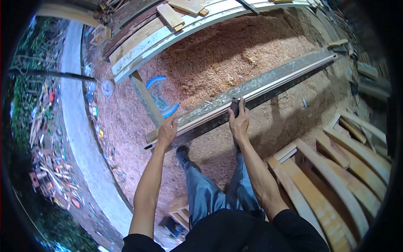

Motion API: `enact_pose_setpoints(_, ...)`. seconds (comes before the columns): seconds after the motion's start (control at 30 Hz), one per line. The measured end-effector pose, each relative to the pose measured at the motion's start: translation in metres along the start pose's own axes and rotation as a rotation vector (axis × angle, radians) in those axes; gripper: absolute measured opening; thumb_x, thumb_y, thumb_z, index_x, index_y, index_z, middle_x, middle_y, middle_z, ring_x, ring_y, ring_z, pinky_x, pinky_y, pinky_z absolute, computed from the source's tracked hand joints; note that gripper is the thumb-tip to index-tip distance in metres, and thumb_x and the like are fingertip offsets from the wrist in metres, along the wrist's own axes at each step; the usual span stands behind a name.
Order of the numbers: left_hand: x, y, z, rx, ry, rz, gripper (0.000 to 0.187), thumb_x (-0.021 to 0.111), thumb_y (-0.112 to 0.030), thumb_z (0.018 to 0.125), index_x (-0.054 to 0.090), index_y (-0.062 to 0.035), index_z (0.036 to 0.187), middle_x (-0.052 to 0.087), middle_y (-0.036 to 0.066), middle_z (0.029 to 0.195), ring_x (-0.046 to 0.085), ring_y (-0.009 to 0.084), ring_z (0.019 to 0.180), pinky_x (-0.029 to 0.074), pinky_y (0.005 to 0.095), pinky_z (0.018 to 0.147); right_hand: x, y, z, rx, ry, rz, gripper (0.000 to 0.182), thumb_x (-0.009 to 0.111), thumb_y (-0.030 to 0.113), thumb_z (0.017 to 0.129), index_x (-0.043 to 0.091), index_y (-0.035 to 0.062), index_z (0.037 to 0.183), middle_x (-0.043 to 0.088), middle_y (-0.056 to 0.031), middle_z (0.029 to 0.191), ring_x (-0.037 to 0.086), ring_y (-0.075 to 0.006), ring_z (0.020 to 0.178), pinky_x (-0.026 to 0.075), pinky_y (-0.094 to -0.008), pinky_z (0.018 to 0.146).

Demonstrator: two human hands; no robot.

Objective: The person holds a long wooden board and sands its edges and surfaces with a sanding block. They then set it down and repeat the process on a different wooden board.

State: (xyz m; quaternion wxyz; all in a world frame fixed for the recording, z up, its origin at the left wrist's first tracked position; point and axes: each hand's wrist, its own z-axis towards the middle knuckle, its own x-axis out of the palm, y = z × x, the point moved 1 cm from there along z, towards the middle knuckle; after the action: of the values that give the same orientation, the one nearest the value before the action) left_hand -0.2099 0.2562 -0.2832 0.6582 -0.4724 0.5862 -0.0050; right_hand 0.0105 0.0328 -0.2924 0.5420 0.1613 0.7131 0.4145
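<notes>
A long, pale wooden strip with a grooved edge lies along a narrow, weathered bench plank in front of me. My left hand grips the strip near its left end, the fingers bent over it. My right hand is closed around a small dark block, held against the strip a little left of its middle. The block's underside is hidden, so its exact kind cannot be made out.
Wood shavings cover the ground. Behind the bench stands a plank table with short boards on it. A blue-rimmed basin sits beyond the strip. Curved timber pieces are stacked at my right; a concrete ledge runs along the left.
</notes>
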Motion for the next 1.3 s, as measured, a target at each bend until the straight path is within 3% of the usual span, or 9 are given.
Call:
enact_pose_setpoints(0.03, -0.015, 0.002, -0.002, 0.031, 0.205, 0.074, 0.038, 0.057, -0.025, 0.095, 0.055, -0.0049, 0.127, 0.064, 0.02, 0.11, 0.063, 0.0354, 0.098, 0.049, 0.0417, 0.087, 0.005, 0.007, -0.002, 0.018, -0.066, 0.005, 0.074, 0.065, 0.029, 0.089, 0.03, 0.0104, 0.152, 0.053, -0.0314, 0.105, 0.053, -0.0456, 0.098, 0.045, -0.0496, 0.086)
enact_pose_setpoints(0.13, -0.042, 0.027, -0.015, 0.362, 0.525, 0.265, 0.055, 0.066, -0.022, 0.085, 0.048, -0.0076, 0.135, 0.062, 0.021, 0.113, 0.061, 0.0387, 0.104, 0.048, 0.0454, 0.091, 0.02, 0.031, -0.012, 0.301, -0.112, -0.019, 0.075, 0.064, 0.034, 0.09, 0.029, 0.0113, 0.152, 0.054, -0.0318, 0.105, 0.055, -0.0464, 0.099, 0.045, -0.0498, 0.085)
enact_pose_setpoints(0.23, -0.053, 0.079, -0.019, 0.457, 0.643, 0.193, 0.075, 0.071, -0.019, 0.073, 0.042, -0.0089, 0.141, 0.06, 0.021, 0.12, 0.058, 0.0397, 0.109, 0.046, 0.0478, 0.096, 0.053, 0.023, -0.024, 0.301, -0.318, 0.086, 0.076, 0.066, 0.039, 0.089, 0.033, 0.0109, 0.151, 0.05, -0.037, 0.122, 0.05, -0.0492, 0.114, 0.041, -0.0479, 0.097)
enact_pose_setpoints(0.3, -0.04, 0.124, -0.042, 0.543, 0.537, 0.092, 0.079, 0.071, -0.015, 0.07, 0.04, -0.0074, 0.142, 0.058, 0.023, 0.123, 0.056, 0.041, 0.113, 0.044, 0.0473, 0.099, 0.069, 0.035, -0.039, 0.299, -0.376, 0.031, 0.078, 0.068, 0.043, 0.086, 0.036, 0.0084, 0.149, 0.037, -0.0384, 0.141, 0.036, -0.0486, 0.134, 0.032, -0.0445, 0.11)
enact_pose_setpoints(0.4, -0.04, 0.135, -0.035, 0.551, 0.495, -0.018, 0.081, 0.07, -0.012, 0.068, 0.039, -0.0054, 0.142, 0.054, 0.024, 0.127, 0.053, 0.0419, 0.117, 0.043, 0.0464, 0.102, 0.086, 0.044, -0.063, 0.376, -0.332, 0.016, 0.08, 0.068, 0.044, 0.086, 0.035, 0.0056, 0.149, 0.031, -0.0371, 0.146, 0.028, -0.0474, 0.14, 0.027, -0.0439, 0.114)
enact_pose_setpoints(0.8, -0.062, 0.148, -0.037, 0.59, 0.729, -0.251, 0.091, 0.066, -0.006, 0.068, 0.028, -0.0036, 0.15, 0.049, 0.026, 0.136, 0.047, 0.0409, 0.127, 0.038, 0.0419, 0.109, 0.185, 0.14, -0.18, 0.511, -0.213, 0.265, 0.068, 0.055, 0.033, 0.097, 0.025, 0.0105, 0.153, 0.044, -0.0343, 0.133, 0.046, -0.0455, 0.124, 0.037, -0.0457, 0.104)
enact_pose_setpoints(0.93, -0.073, 0.155, -0.038, 0.581, 0.735, -0.237, 0.092, 0.065, -0.004, 0.069, 0.025, -0.0041, 0.151, 0.044, 0.027, 0.142, 0.046, 0.0412, 0.129, 0.039, 0.0421, 0.108, 0.192, 0.163, -0.19, 0.611, -0.399, 0.507, 0.064, 0.069, 0.026, 0.09, 0.044, 0.0054, 0.144, 0.062, -0.023, 0.126, 0.061, -0.0281, 0.114, 0.044, -0.0348, 0.099)
enact_pose_setpoints(1.03, -0.072, 0.156, -0.041, 0.528, 0.771, -0.214, 0.091, 0.065, -0.004, 0.07, 0.023, -0.0047, 0.151, 0.044, 0.027, 0.142, 0.048, 0.0427, 0.126, 0.041, 0.0432, 0.106, 0.221, 0.186, -0.222, 0.572, -0.427, 0.336, 0.061, 0.072, 0.021, 0.085, 0.05, 0.0101, 0.141, 0.068, -0.0183, 0.112, 0.065, -0.0303, 0.106, 0.049, -0.0386, 0.089)
enact_pose_setpoints(1.3, -0.072, 0.157, -0.044, 0.623, 0.676, -0.209, 0.086, 0.064, -0.005, 0.073, 0.026, -0.0045, 0.149, 0.045, 0.026, 0.141, 0.052, 0.0434, 0.121, 0.045, 0.0441, 0.102, 0.242, 0.195, -0.236, 0.555, -0.433, 0.269, 0.064, 0.068, 0.023, 0.086, 0.045, 0.0104, 0.144, 0.058, -0.0259, 0.111, 0.06, -0.0411, 0.104, 0.047, -0.0438, 0.088)
